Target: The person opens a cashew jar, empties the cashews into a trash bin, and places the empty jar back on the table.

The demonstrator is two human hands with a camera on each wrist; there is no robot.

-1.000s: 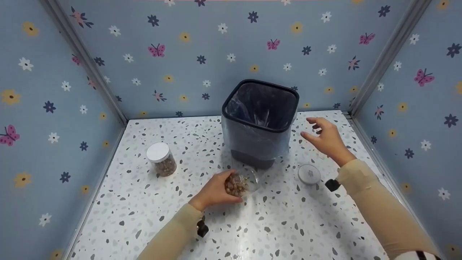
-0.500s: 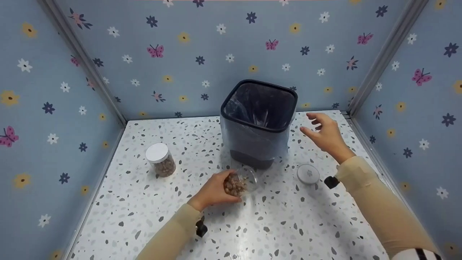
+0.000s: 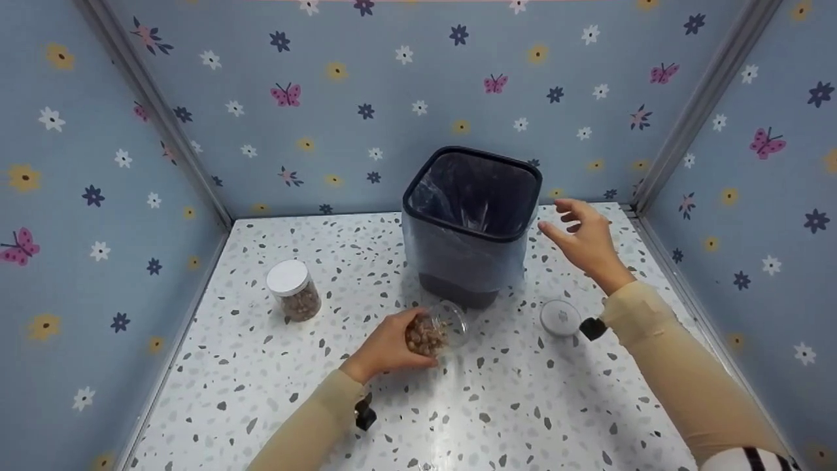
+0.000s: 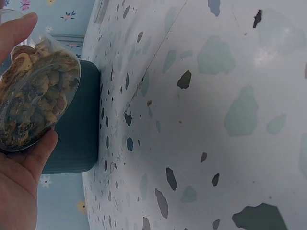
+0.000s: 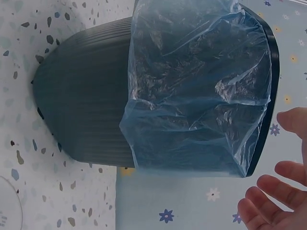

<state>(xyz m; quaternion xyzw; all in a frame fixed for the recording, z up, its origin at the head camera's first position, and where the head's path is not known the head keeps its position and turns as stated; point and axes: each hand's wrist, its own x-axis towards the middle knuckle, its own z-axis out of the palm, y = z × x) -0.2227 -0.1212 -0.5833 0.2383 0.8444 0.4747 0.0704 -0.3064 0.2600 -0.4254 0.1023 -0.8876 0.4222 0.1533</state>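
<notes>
My left hand [image 3: 392, 347] grips a clear jar [image 4: 41, 96] of brown dried pieces, perhaps mushrooms, tilted with its uncapped mouth toward the bin. In the left wrist view the thumb and fingers curl round the jar's sides. My right hand [image 3: 588, 242] hangs in the air just right of the waste bin [image 3: 458, 268], fingers loosely bent and holding nothing. A clear bluish bag [image 5: 196, 100] lines the bin and folds over its dark rim. On the table below the right hand lies a round white lid [image 3: 560, 318].
A second jar [image 3: 301, 301], capped in white with brown contents, stands at the table's left. The speckled white table [image 3: 261, 405] meets flower-patterned panels [image 3: 314, 85] at the back and both sides.
My right hand has risen slightly and come a little closer to the bin. The left hand holds the tilted jar in about the same place.
</notes>
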